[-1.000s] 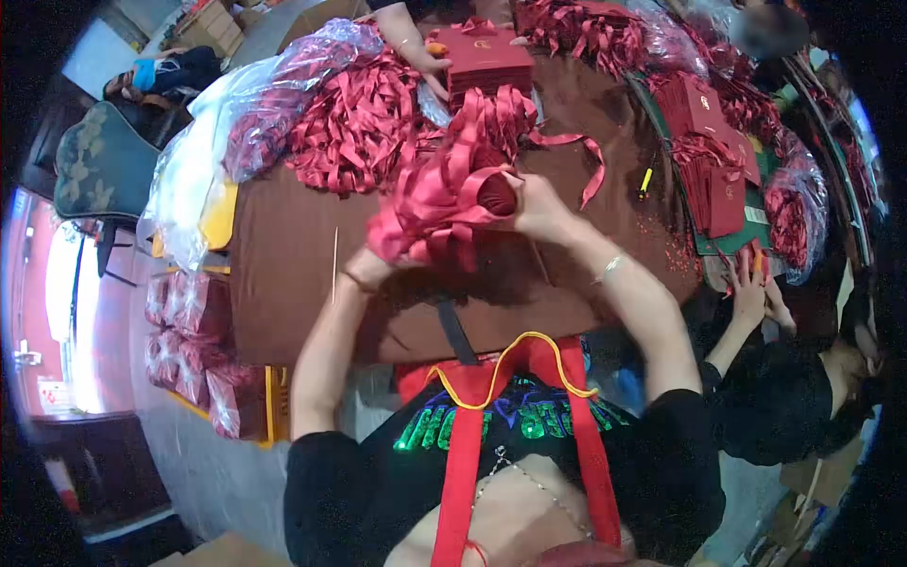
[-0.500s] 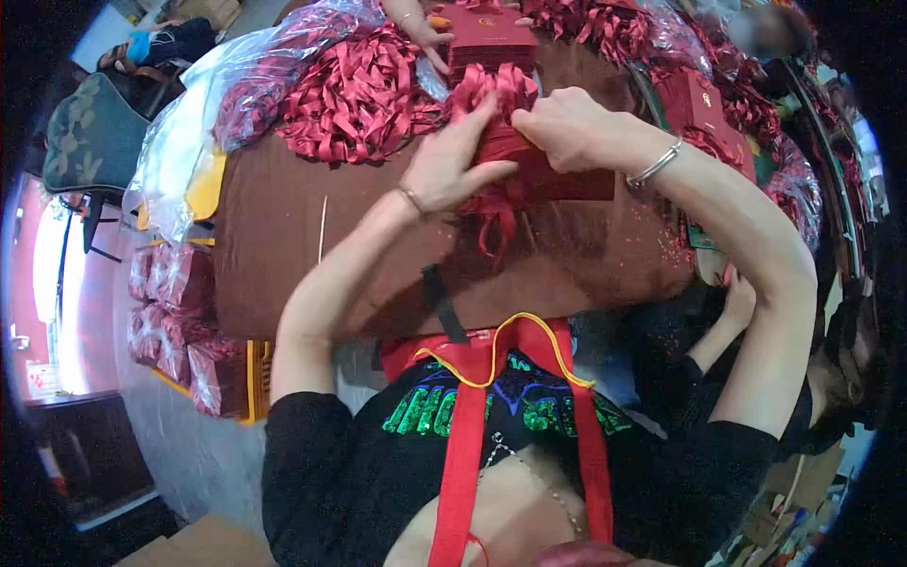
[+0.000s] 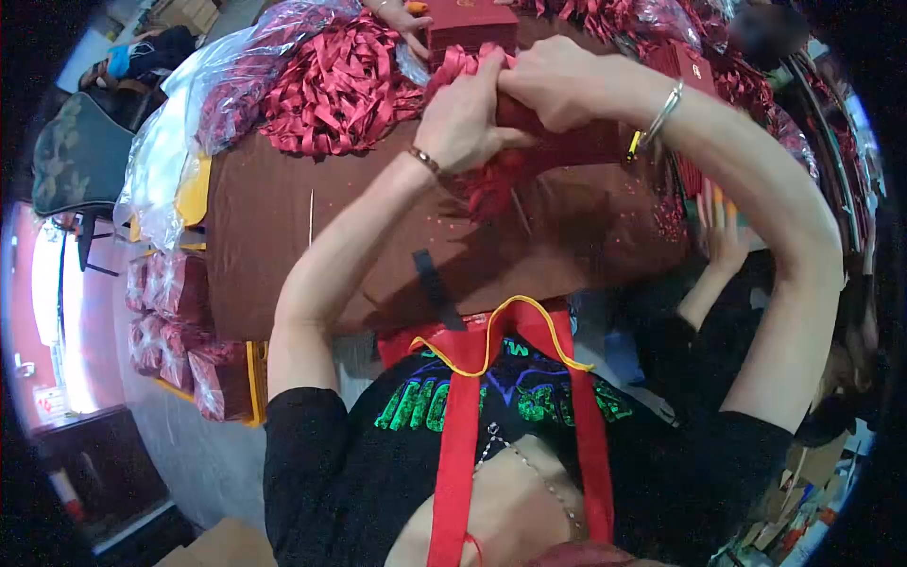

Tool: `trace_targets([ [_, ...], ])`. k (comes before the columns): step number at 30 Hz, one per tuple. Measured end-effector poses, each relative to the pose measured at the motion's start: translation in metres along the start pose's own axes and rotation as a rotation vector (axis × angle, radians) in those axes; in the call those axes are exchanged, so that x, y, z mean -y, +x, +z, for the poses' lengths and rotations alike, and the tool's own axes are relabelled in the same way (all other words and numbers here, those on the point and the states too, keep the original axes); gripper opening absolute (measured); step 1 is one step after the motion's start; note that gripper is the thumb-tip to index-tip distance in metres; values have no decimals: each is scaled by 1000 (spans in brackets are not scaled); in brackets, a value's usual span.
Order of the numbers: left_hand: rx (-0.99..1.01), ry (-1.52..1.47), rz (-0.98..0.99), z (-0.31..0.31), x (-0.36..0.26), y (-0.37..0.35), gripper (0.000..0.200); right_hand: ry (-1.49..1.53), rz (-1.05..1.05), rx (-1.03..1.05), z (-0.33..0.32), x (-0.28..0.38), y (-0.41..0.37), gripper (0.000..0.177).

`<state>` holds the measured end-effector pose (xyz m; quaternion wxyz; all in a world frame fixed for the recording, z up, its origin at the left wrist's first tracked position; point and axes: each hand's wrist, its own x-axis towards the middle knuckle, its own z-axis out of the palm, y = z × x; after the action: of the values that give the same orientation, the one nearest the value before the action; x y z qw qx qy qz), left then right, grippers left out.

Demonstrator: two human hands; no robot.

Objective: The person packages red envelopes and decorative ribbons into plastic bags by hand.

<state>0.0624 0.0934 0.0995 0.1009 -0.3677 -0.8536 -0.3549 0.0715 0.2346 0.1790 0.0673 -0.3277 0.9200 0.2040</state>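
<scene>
The left hand (image 3: 460,123) is spread wide, thumb held well away from the fingers, and lies over a bundle of dark red ribbons (image 3: 463,59); the right hand (image 3: 557,83), just beside it, is curled into a fist against the bundle's far side, and whether it grips a ribbon is hidden. The bundle sits between and partly beneath both hands on the brown-covered bench (image 3: 586,255). Just beyond the hands stands a stack of dark red folders or bags (image 3: 470,19) with gold print, another person's hand (image 3: 402,17) at its left side. Left of the left hand spreads a loose heap of red ribbons (image 3: 331,90), and past that a clear plastic bag (image 3: 231,104) with more ribbon inside. Farther out, beyond the left elbow, clear-wrapped dark red packs (image 3: 179,283) are piled over a yellow crate (image 3: 253,378). Right of the right forearm is a co-worker's hand (image 3: 723,241).
</scene>
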Motion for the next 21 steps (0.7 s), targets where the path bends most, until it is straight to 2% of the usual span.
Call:
trace_targets([
  [2, 105, 42, 236, -3, 12, 12, 83, -16, 19, 80, -4, -1, 2, 36],
  [3, 108, 50, 240, -6, 14, 13, 83, -14, 23, 71, -11, -1, 0, 36],
  [6, 174, 109, 25, -9, 12, 12, 74, 63, 18, 93, -21, -4, -3, 38],
  [9, 270, 32, -47, -17, 3, 12, 72, 75, 21, 229, -28, -6, 1, 31],
  [11, 194, -186, 42, -10, 8, 10, 70, 102, -40, 159, -14, -13, 6, 31],
  [13, 252, -205, -37, -3, 15, 9, 63, 127, -45, 255, -15, -13, 8, 32],
  [14, 247, -265, -54, 3, 21, 7, 52, 163, -65, 267, -12, -13, 11, 32],
  [15, 352, -272, -199, -2, 15, 6, 43, 200, -83, 279, -6, -16, 14, 32],
  [16, 381, -248, -245, -5, 11, 7, 40, 233, -105, 286, 1, -19, 19, 32],
  [19, 432, -243, -291, -11, 16, 17, 35, 250, -78, 345, 1, -23, 25, 46],
  [20, 458, -260, -302, -13, 22, 21, 34, 249, -77, 340, 4, -27, 27, 46],
  [21, 443, -225, -296, -21, 20, 28, 33, 272, -67, 149, 7, -32, 26, 53],
])
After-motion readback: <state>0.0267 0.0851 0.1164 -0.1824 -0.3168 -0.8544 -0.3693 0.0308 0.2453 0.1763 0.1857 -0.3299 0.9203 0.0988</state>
